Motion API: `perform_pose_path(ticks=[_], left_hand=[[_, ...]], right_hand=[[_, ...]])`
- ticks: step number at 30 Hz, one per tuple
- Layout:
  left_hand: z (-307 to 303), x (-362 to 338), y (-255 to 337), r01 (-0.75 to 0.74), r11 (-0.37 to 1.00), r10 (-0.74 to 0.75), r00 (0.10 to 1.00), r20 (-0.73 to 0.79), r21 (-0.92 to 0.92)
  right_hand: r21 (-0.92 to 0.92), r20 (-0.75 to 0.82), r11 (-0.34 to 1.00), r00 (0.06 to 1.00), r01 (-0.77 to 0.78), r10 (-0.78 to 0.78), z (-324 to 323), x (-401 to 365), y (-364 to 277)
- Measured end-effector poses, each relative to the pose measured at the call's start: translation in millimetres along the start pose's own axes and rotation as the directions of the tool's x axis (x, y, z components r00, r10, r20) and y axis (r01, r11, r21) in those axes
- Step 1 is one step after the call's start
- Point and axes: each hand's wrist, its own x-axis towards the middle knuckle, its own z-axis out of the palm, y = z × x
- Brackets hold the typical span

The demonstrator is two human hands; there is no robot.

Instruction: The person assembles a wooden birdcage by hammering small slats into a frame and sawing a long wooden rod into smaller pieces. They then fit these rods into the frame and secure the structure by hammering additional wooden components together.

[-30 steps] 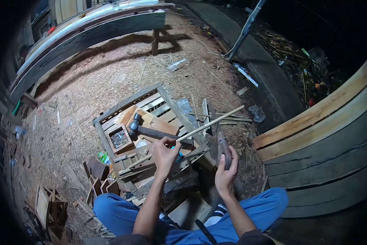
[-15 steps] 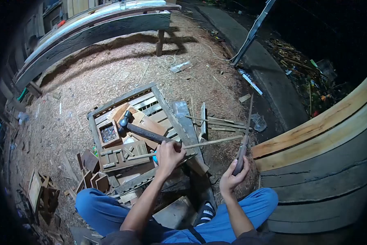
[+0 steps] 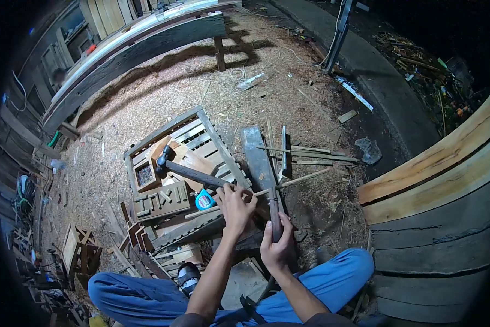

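My left hand (image 3: 235, 207) has its fingers closed around a thin wooden stick (image 3: 305, 177) near the end of the hammer handle. My right hand (image 3: 277, 238) grips the dark handle of a long tool (image 3: 274, 210), upright and close to the stick; its blade is hard to make out. A hammer (image 3: 193, 173) lies across boards on the slatted wooden frame (image 3: 218, 139), head to the left. Below it is a round blue tape measure (image 3: 204, 200). A small wooden box (image 3: 145, 175) of nails and a block with short wooden pieces (image 3: 162, 201) sit at the left.
Thin sticks (image 3: 321, 153) and a grey board (image 3: 256, 155) lie beyond my hands. Wide planks (image 3: 436, 163) stand at the right. A long bench (image 3: 141, 52) crosses the upper left. Wood scraps (image 3: 81, 248) lie at the lower left.
My right hand has moved left with the handled tool, nearer my left hand. The tape measure shows more fully. My foot has shifted left and the view has turned slightly.
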Motion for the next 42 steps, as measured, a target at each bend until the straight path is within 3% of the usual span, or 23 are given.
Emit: perform_pose_path(ticks=[4, 6, 8, 10, 11, 16, 19, 22, 27, 30, 31, 33, 36, 42], left_hand=[[6, -3, 13, 0.058, 0.996, -0.056, 0.998, -0.035, 0.067], [6, -5, 13, 0.052, 0.995, -0.045, 0.996, -0.079, 0.088], [9, -6, 4, 0.079, 0.994, -0.080, 0.997, 0.007, 0.071], [18, -2, -8, 0.044, 0.998, -0.036, 0.986, -0.163, 0.045], [18, 3, -15, 0.106, 0.993, -0.105, 0.994, -0.031, 0.051], [29, 9, -39, 0.142, 0.990, -0.144, 0.988, 0.062, 0.024], [31, 14, -43, 0.196, 0.980, -0.196, 0.972, 0.128, 0.012], [33, 17, -44, 0.172, 0.985, -0.175, 0.978, 0.114, 0.032], [27, 21, -37, 0.215, 0.975, -0.221, 0.960, 0.174, 0.053], [24, 23, -34, 0.246, 0.969, -0.248, 0.949, 0.194, 0.032], [22, 22, -33, 0.261, 0.965, -0.258, 0.945, 0.202, 0.015], [21, 23, -30, 0.283, 0.958, -0.285, 0.931, 0.227, 0.042], [17, 26, -27, 0.299, 0.952, -0.307, 0.916, 0.256, 0.073], [18, 24, -27, 0.297, 0.953, -0.303, 0.915, 0.265, 0.066]], right_hand=[[0.059, -0.021, 0.997, 0.999, -0.046, 0.048, -5, -4, 0], [0.004, 0.009, 0.999, 0.999, -0.043, 0.043, -11, -6, -5], [0.028, 0.009, 0.998, 0.999, -0.051, 0.050, -14, -10, -5], [0.055, 0.018, 0.997, 0.998, -0.058, 0.057, -15, -12, -3], [0.056, 0.046, 0.996, 0.996, -0.073, 0.070, -17, -12, -4], [0.025, 0.079, 1.000, 0.997, -0.008, 0.006, -25, -13, -14], [0.049, 0.086, 0.997, 0.994, -0.065, 0.060, -27, -15, -12], [0.088, 0.051, 0.994, 0.996, -0.071, 0.067, -29, -18, -9], [0.129, 0.140, 0.967, 0.970, -0.219, 0.201, -35, -17, -9], [0.058, 0.190, 0.957, 0.945, -0.283, 0.268, -38, -20, -9], [0.052, 0.194, 0.958, 0.944, -0.282, 0.267, -37, -19, -7], [0.035, 0.168, 0.992, 0.979, -0.124, 0.116, -35, -17, -2], [0.015, 0.269, 0.987, 0.952, -0.158, 0.148, -35, -17, 7], [0.034, 0.303, 0.973, 0.930, -0.229, 0.208, -37, -15, 9]])
